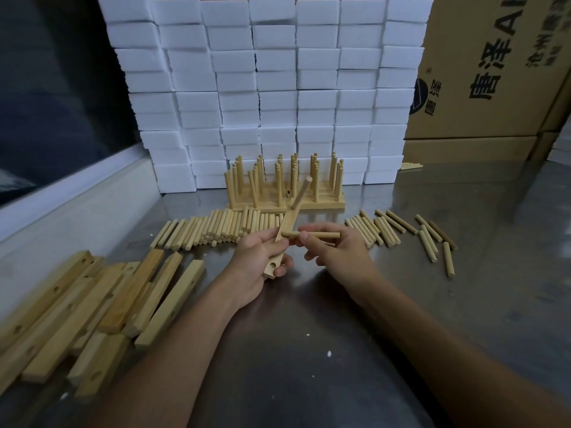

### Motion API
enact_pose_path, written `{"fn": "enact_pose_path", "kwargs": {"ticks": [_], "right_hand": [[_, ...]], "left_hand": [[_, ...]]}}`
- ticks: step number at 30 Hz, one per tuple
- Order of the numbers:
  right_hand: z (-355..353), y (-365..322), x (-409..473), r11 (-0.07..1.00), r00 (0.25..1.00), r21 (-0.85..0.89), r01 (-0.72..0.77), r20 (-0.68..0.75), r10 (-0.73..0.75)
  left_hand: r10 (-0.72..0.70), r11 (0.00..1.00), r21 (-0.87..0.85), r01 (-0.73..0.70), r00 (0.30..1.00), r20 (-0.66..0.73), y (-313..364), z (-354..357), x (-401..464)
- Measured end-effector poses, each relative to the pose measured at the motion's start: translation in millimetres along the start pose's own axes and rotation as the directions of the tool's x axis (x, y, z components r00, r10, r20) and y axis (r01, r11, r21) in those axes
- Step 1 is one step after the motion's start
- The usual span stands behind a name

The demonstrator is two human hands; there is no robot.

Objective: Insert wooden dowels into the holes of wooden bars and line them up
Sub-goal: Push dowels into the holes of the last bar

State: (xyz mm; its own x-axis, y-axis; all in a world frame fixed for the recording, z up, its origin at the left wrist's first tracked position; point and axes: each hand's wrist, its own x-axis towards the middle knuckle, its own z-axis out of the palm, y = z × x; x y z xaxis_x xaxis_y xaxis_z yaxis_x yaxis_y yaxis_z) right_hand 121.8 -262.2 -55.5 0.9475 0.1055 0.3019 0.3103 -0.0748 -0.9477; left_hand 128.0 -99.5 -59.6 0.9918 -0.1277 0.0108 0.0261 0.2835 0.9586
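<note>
My left hand [258, 262] grips a wooden bar [282, 242] tilted away from me. One dowel [301, 191] stands in the bar's far hole, and an empty hole shows near its near end. My right hand [335, 250] pinches a second dowel [321, 235] held level, its left tip at the bar's middle. Loose dowels [216, 228] lie in a row behind my hands, and more dowels [401, 230] are scattered to the right. Finished bars with upright dowels [285, 183] stand lined up at the back.
A pile of bare wooden bars [92, 307] lies at the front left of the steel table [448, 304]. White foam blocks [265, 84] are stacked like a wall behind the finished bars. Cardboard boxes [494, 72] stand at the back right.
</note>
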Motion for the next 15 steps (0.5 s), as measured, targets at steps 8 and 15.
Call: {"fn": "enact_pose_path", "kwargs": {"ticks": [8, 15], "right_hand": [[10.3, -12.3, 9.9, 0.849, 0.981, -0.5, 0.172, 0.013, -0.191], [19.3, -18.3, 13.6, 0.754, 0.96, -0.606, 0.253, 0.064, -0.271]], "left_hand": [[0.024, 1.0, 0.021, -0.024, 1.0, -0.019, -5.4, 0.2, 2.5], [0.046, 0.998, 0.047, -0.045, 0.998, -0.04, -8.0, -1.3, 4.4]]}}
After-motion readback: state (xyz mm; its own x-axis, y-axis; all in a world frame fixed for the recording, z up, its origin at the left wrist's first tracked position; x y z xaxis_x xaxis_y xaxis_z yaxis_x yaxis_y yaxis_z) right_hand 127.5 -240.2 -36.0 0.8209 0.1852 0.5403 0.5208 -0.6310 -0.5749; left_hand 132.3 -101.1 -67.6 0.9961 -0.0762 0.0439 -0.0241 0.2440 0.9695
